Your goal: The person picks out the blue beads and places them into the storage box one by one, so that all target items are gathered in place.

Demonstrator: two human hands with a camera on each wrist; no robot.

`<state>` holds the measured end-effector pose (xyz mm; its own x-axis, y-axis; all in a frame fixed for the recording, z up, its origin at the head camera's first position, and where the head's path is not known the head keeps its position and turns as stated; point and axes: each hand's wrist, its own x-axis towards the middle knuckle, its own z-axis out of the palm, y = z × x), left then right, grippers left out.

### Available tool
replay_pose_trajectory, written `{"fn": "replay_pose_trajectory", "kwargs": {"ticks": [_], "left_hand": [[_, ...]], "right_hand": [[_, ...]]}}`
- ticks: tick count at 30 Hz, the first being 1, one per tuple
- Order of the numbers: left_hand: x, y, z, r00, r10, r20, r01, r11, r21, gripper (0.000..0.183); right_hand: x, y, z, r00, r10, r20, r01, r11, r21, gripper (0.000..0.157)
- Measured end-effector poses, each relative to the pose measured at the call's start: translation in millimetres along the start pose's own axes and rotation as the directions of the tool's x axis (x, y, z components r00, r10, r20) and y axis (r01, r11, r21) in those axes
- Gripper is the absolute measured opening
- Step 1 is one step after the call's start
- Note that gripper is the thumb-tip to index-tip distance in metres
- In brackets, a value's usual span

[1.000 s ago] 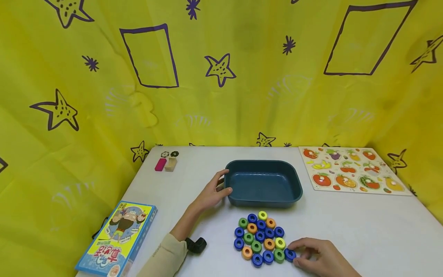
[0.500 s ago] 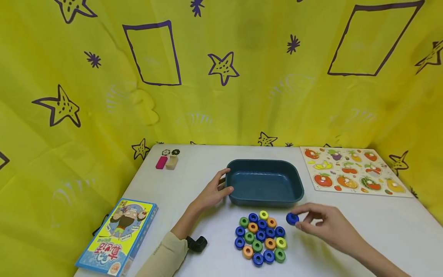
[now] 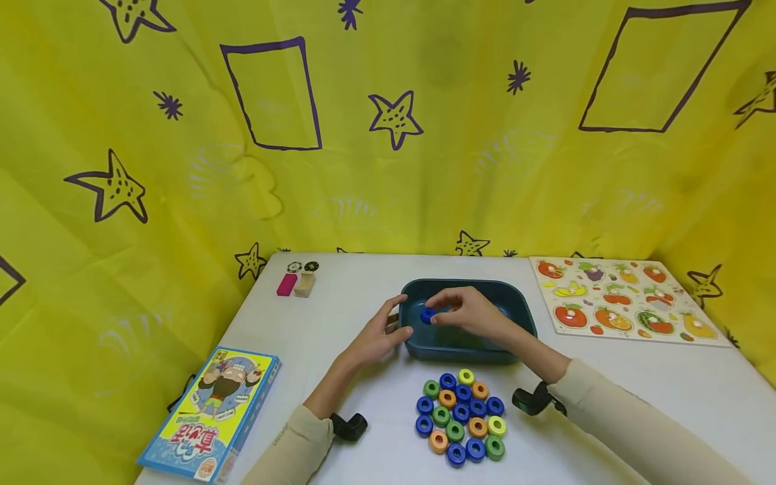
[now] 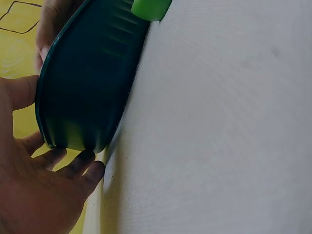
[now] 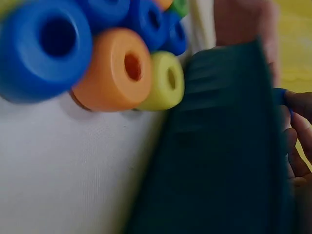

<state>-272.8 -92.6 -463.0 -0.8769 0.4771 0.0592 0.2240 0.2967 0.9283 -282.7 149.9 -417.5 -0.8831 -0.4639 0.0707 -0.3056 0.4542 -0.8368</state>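
My right hand (image 3: 469, 311) pinches a blue ring bead (image 3: 427, 315) between thumb and fingertips, over the left part of a dark teal plastic bin (image 3: 467, 353). In the right wrist view a bit of the blue bead (image 5: 280, 96) shows past the bin's rim. My left hand (image 3: 374, 337) holds the bin's left end. In the left wrist view its thumb (image 4: 23, 91) lies at the rim of the bin (image 4: 83, 92) while the other fingers spread along the end wall. Just in front of the bin lies a cluster of blue, green, orange and yellow ring beads (image 3: 461, 412).
A fruit puzzle board (image 3: 624, 303) lies at the back right. Far left are a pink block (image 3: 287, 284), a wooden block (image 3: 305, 285) and two small round pieces. A boxed game (image 3: 212, 414) lies at the front left. Yellow curtains surround the white table (image 3: 582, 404).
My right hand has picked up the blue bead from the cluster's right front corner and carried it up and left over the bin. The left hand has stayed at the bin.
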Motion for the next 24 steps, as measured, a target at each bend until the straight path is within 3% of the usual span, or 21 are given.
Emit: {"fn": "replay_pose_trajectory", "kwargs": {"ticks": [6,12,19,24], "left_hand": [[0.1,1.0,0.4,1.0,-0.003,0.002,0.003,1.0,-0.005,0.063],[-1.3,5.3,-1.0,1.0,0.005,0.023,-0.005,1.0,-0.013,0.064],[-10.9,32.1,-5.3,0.999,0.009,0.05,-0.008,1.0,-0.014,0.064],[-7.2,21.3,-4.0,0.999,-0.001,0.038,0.002,1.0,-0.017,0.065]], "right_hand": [[24.3,15.9,12.4,0.993,-0.023,0.112,0.027,0.999,-0.03,0.024],[33.3,25.5,18.3,0.979,-0.024,0.203,0.03,0.999,-0.027,0.021],[33.7,27.5,20.0,0.976,-0.042,0.214,0.048,0.999,-0.024,0.021],[30.6,24.3,16.1,0.979,-0.071,0.192,0.076,0.997,-0.02,0.026]]}}
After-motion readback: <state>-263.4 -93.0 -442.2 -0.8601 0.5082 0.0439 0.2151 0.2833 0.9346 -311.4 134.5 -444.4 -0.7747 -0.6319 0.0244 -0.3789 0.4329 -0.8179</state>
